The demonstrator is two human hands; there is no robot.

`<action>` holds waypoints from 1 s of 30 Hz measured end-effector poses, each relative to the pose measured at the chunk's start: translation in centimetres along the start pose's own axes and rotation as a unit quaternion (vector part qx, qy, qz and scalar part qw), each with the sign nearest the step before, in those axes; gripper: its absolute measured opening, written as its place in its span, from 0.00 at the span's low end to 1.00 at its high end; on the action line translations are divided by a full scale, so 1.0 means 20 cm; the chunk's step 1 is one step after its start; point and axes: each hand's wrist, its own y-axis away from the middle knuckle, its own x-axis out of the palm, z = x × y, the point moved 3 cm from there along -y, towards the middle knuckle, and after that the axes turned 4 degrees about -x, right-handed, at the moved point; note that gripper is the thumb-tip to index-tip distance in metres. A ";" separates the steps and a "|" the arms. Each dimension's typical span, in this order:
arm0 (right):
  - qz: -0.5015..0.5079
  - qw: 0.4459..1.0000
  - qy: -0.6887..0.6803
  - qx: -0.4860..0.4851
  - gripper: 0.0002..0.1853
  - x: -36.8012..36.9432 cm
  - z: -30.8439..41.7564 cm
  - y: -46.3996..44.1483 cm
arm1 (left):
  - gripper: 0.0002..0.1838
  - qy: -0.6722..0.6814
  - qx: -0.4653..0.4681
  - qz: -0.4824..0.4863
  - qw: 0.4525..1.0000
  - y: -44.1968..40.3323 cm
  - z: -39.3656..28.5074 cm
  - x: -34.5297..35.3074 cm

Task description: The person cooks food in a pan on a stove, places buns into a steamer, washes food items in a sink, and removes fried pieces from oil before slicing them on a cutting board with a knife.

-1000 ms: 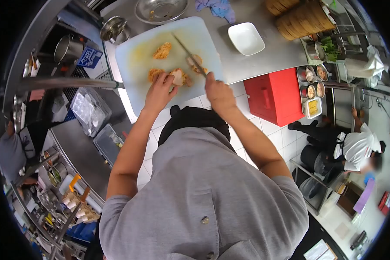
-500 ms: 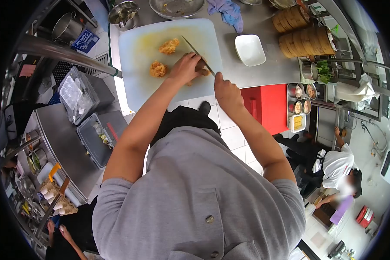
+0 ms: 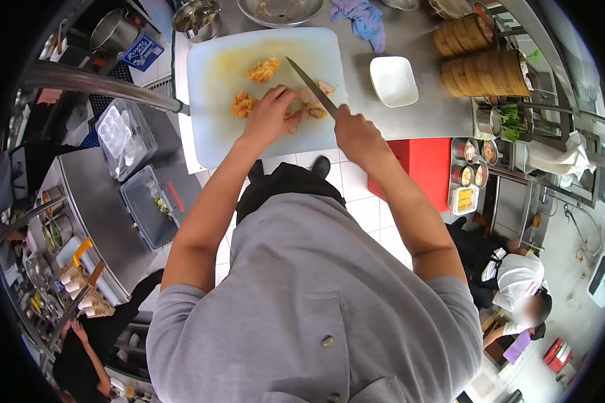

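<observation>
My right hand (image 3: 357, 134) is wrapped round the handle of a kitchen knife (image 3: 312, 86). Its blade points up and left over a white cutting board (image 3: 215, 144). Cut pieces of fried chicken (image 3: 316, 109), pale inside with a golden crust, lie just under and left of the blade. Beside them is my left hand (image 3: 273, 115), thumb and fingers apart, fingertips close to the cut pieces; whether they touch is hard to see. Two uncut-looking golden pieces, an upper fried chicken piece (image 3: 263, 70) and a lower fried chicken piece (image 3: 243, 105), rest on the board's left half.
Right of the board stands a white square bowl (image 3: 393, 82), with a blue cloth (image 3: 359, 20) and a strainer (image 3: 281, 12) behind. Bamboo steamers (image 3: 487, 75) stack at the right. A red box (image 3: 420, 174) is below the counter. Co-workers stand at lower right and lower left.
My left hand has drawn back left and spread its thumb from the fingers, uncovering the cut chicken. The knife has moved slightly right, away from that hand.
</observation>
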 end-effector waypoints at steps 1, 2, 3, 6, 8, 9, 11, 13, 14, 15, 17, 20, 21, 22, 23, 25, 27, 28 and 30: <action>0.002 1.000 0.001 0.000 0.09 0.03 0.03 0.03 | 0.18 0.001 -0.002 0.000 1.000 0.03 0.00 -0.04; -0.002 1.000 -0.001 0.029 0.09 0.09 0.05 0.05 | 0.19 -0.002 0.006 -0.015 1.000 0.06 0.00 -0.08; -0.005 0.998 -0.002 0.057 0.09 0.15 0.05 0.04 | 0.19 -0.005 0.014 -0.031 0.999 0.09 0.00 -0.12; -0.039 0.998 0.008 0.047 0.08 0.36 -0.01 -0.13 | 0.18 -0.005 0.004 -0.035 0.999 0.16 -0.03 -0.24; -0.072 0.997 0.029 0.022 0.08 0.36 -0.02 -0.22 | 0.16 -0.037 0.002 0.002 0.999 0.20 0.01 -0.24; -0.073 0.997 0.026 0.025 0.08 0.33 -0.01 -0.19 | 0.14 -0.070 0.006 0.039 0.997 0.21 0.03 -0.24; -0.057 0.998 0.039 -0.004 0.08 0.18 0.03 -0.17 | 0.14 -0.087 0.021 0.052 0.995 0.24 0.06 -0.23; -0.027 0.999 0.019 0.003 0.08 0.10 0.08 -0.05 | 0.14 -0.101 0.029 0.062 0.993 0.25 0.09 -0.20; -0.027 0.999 0.006 0.020 0.08 0.11 0.10 0.00 | 0.15 -0.106 0.026 0.066 0.992 0.26 0.11 -0.19; -0.027 0.999 -0.008 0.038 0.08 0.13 0.12 0.03 | 0.15 -0.112 0.023 0.071 0.991 0.27 0.13 -0.17; -0.071 0.997 0.014 0.035 0.09 0.30 0.13 0.02 | 0.14 -0.123 0.011 0.076 0.989 0.27 0.15 -0.12; -0.071 0.993 -0.051 0.079 0.09 0.45 0.06 -0.18 | 0.12 -0.133 0.014 0.067 0.989 0.27 0.21 -0.04; -0.083 0.994 -0.041 0.058 0.10 0.40 0.06 -0.21 | 0.11 -0.132 0.024 0.055 0.989 0.27 0.22 -0.04; -0.094 0.994 -0.034 0.043 0.10 0.37 0.06 -0.19 | 0.11 -0.135 0.028 0.059 0.989 0.27 0.22 -0.02; -0.101 0.993 -0.039 0.047 0.10 0.32 0.07 -0.16 | 0.10 -0.120 0.033 0.063 0.990 0.25 0.20 -0.01; -0.076 0.996 -0.043 0.004 0.10 0.21 0.07 -0.11 | 0.09 -0.103 0.041 0.062 0.992 0.18 0.18 0.04; -0.068 0.997 -0.037 -0.002 0.10 0.16 0.08 -0.03 | 0.12 -0.094 0.049 0.036 0.994 0.15 0.16 0.09; -0.057 0.998 -0.026 0.009 0.09 0.12 0.12 0.03 | 0.12 -0.091 0.049 0.036 0.994 0.15 0.16 0.10; -0.055 0.998 -0.002 0.039 0.08 0.16 0.17 0.10 | 0.12 -0.063 0.033 0.041 0.997 0.14 0.17 0.10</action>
